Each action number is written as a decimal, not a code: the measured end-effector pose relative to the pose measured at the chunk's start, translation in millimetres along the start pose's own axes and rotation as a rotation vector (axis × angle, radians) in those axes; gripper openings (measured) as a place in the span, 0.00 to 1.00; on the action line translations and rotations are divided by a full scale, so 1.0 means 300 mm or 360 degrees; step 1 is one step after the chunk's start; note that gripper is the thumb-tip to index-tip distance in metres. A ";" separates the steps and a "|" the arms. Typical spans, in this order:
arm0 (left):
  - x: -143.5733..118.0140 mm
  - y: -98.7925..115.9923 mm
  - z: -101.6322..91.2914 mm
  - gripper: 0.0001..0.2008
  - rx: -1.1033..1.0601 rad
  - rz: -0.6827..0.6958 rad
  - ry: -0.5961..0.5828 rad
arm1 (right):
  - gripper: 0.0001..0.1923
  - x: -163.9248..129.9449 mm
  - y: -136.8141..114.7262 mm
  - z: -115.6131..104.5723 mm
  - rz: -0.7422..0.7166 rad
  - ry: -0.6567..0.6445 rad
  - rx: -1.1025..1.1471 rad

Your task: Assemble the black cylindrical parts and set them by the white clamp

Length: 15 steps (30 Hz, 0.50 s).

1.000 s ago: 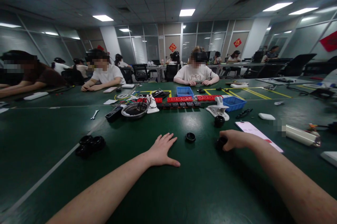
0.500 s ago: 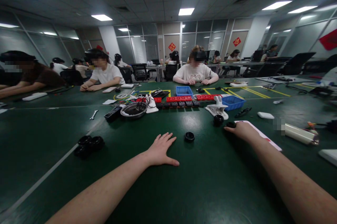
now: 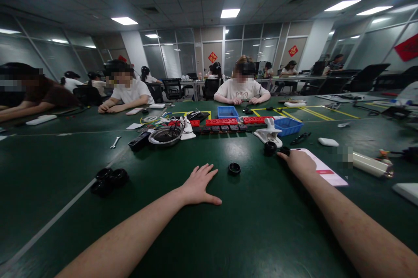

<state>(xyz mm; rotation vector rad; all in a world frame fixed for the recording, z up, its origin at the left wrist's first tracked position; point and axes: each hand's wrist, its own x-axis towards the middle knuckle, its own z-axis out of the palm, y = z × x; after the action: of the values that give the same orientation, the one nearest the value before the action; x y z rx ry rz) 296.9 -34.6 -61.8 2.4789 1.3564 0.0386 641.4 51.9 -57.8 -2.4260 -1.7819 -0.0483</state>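
My left hand (image 3: 198, 185) lies flat on the green table (image 3: 248, 234), fingers spread, holding nothing. A small black round part (image 3: 234, 168) sits just to its right, untouched. My right hand (image 3: 298, 160) is stretched forward, its fingertips on another small black round part (image 3: 285, 151). That part rests beside a similar black one (image 3: 270, 148). A phone with a white and red screen (image 3: 321, 171) lies under and to the right of my right wrist.
A cluster of black round parts (image 3: 109, 179) sits at the left. Further back are a metal bowl (image 3: 165, 136), red and black blocks (image 3: 225, 124), two blue bins (image 3: 287, 126), a white clamp (image 3: 269, 133) and a wrench (image 3: 116, 141). Other people sit across the table.
My right hand has moved forward and away with the small black part, from near me to beside the other black part by the white clamp. My left hand has stayed put.
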 end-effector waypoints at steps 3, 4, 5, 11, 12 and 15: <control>0.001 0.001 -0.001 0.47 -0.0007 -0.0005 -0.0004 | 0.26 -0.008 -0.004 -0.006 -0.0009 0.0001 0.0030; 0.001 0.001 -0.001 0.47 -0.0009 -0.0008 -0.0006 | 0.25 -0.010 -0.006 -0.007 -0.0008 -0.0002 0.0035; 0.001 0.001 0.000 0.47 -0.0011 -0.0010 -0.0007 | 0.25 -0.011 -0.008 -0.007 -0.0007 -0.0005 0.0038; 0.003 0.003 -0.001 0.47 -0.0004 -0.0007 -0.0017 | 0.24 -0.004 -0.008 0.003 -0.0009 -0.0039 0.0032; 0.003 0.004 -0.002 0.47 -0.0002 -0.0010 -0.0022 | 0.24 -0.004 -0.009 0.000 -0.0018 -0.0048 0.0024; 0.002 0.005 -0.005 0.47 -0.0005 -0.0024 -0.0031 | 0.26 -0.020 -0.022 -0.033 -0.0048 -0.0012 0.0009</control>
<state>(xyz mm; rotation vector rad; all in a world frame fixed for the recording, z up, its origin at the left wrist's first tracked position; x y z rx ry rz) 298.2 -34.5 -59.9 2.4598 1.3654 0.0131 633.9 47.0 -48.0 -2.3990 -1.8192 -0.0376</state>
